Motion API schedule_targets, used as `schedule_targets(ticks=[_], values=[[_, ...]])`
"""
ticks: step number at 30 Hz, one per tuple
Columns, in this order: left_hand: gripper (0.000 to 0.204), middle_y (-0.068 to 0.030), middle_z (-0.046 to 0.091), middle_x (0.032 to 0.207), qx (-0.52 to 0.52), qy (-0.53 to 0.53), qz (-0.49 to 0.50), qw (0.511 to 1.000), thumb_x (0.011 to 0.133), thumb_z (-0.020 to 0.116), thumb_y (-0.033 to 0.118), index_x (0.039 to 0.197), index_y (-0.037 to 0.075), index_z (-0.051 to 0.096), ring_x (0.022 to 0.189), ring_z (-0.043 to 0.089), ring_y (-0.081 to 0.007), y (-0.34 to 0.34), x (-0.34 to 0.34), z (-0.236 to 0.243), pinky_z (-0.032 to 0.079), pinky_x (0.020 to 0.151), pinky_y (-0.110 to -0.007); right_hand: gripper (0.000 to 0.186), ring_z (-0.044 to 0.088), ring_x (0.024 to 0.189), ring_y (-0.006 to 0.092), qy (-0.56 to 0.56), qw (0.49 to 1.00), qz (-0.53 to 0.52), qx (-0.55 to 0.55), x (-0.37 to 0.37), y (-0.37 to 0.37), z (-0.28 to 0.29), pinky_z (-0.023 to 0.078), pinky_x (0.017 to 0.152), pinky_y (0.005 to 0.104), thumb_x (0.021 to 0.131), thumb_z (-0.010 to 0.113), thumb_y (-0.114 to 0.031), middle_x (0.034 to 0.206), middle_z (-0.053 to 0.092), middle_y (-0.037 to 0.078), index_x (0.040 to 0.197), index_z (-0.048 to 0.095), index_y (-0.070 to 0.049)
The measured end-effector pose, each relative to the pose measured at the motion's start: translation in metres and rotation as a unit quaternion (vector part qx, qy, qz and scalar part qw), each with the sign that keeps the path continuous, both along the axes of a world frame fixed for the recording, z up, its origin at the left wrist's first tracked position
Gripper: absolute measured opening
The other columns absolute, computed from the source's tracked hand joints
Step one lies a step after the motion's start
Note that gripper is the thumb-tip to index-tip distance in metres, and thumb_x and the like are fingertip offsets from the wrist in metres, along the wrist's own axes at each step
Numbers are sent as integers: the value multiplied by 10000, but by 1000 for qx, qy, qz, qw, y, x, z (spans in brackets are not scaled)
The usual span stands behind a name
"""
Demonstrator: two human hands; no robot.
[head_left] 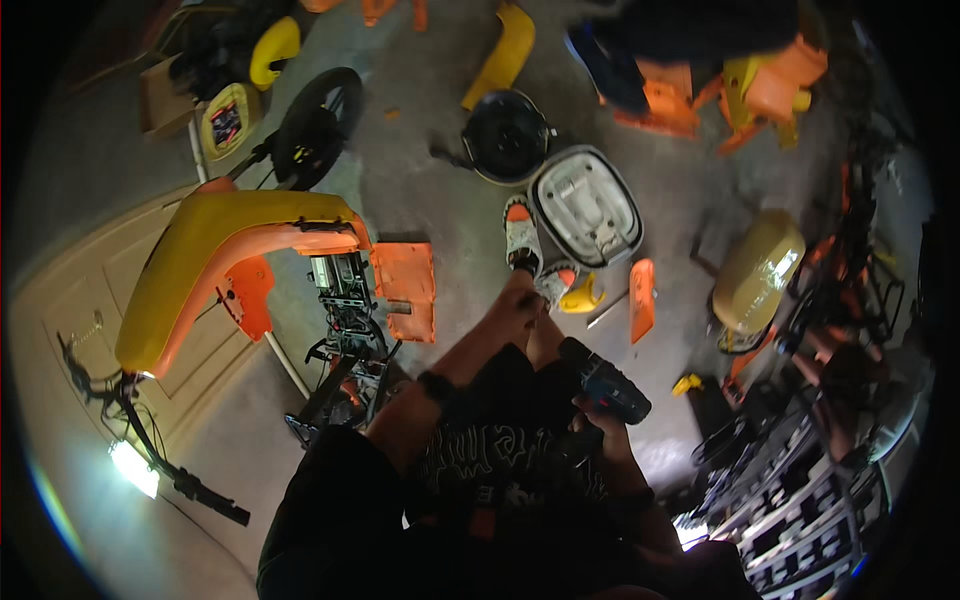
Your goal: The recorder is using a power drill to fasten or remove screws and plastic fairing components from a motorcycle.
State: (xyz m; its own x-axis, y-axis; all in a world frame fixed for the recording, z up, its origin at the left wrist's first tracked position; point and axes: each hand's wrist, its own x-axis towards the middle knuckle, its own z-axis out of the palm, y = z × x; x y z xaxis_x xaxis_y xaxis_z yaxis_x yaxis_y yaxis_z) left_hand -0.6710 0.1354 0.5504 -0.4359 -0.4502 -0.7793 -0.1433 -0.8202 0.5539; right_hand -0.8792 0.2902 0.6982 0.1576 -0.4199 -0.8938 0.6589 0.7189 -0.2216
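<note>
My right hand (602,422) is wrapped around the grip of a dark cordless drill (612,392), held in front of my body with its nose toward the upper left. My left arm wears a dark wristband (437,390) and reaches forward, the left hand (512,312) over my bare legs. Its fingers blend with the leg behind, so their pose is unclear. To the left stands a partly stripped scooter with a long yellow and orange body panel (235,235), an exposed metal frame (345,300) and a handlebar (150,430). Beside the frame is an orange flat panel (405,290).
Ahead of my shoes (521,240) lie a black round container (505,138) and a pale tub-like part (588,205). A yellow piece (582,295) and an orange panel (642,300) lie nearby. A person in dark clothes (700,28) is beside orange panels (655,100).
</note>
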Motion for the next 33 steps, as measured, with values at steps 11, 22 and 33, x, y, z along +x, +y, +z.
schedule_targets(ticks=[11,22,33], values=[[226,-134,539,1218,115,275,457,838,1029,361,176,1158,21,463,1114,564,-291,63,80,221,448,964,-460,381,621,804,146,93,942,259,-194,81,-88,189,520,734,286,773,631,45,1053,665,88,1148,591,-11],[138,-59,601,980,-26,408,481,776,977,488,181,942,65,555,1153,529,-301,9,197,307,411,1016,-459,546,612,950,142,124,832,327,-432,180,-121,259,522,787,301,776,672,20,1079,650,84,1296,510,-19],[167,-108,593,1069,-131,420,493,751,997,413,137,1079,36,516,1110,549,-283,-39,211,422,428,1007,-437,398,585,871,96,195,730,346,-556,213,-156,341,482,792,277,754,677,-54,986,667,17,1146,610,-61]])
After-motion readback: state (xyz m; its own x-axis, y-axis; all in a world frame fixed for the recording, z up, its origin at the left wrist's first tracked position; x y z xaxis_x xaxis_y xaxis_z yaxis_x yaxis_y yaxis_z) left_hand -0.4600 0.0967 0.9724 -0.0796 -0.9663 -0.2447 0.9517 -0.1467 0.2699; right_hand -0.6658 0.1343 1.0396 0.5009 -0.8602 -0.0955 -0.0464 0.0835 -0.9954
